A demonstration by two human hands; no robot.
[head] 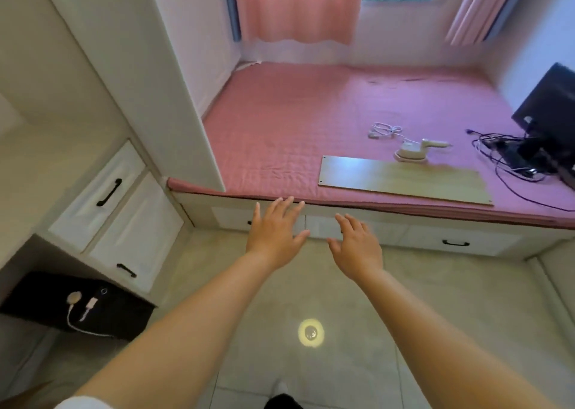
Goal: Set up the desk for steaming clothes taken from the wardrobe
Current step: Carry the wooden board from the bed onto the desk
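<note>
A light wooden board [401,179] lies flat on the pink bed [280,135] near its front edge. Just behind the board's right part a small white handheld steamer [415,151] rests on the bed, its white cord and plug [382,130] coiled to the left. My left hand [275,233] and my right hand [357,247] are both stretched forward over the floor, fingers straight and spread, holding nothing. They hover in front of the bed's base, left of the board.
White wardrobe doors [193,51] stand left of the bed. A white desk unit with black-handled drawers [109,203] fills the left side, a black box [77,303] with a white cable beneath it. A black monitor [547,103] and tangled black cables [510,156] sit at the bed's right.
</note>
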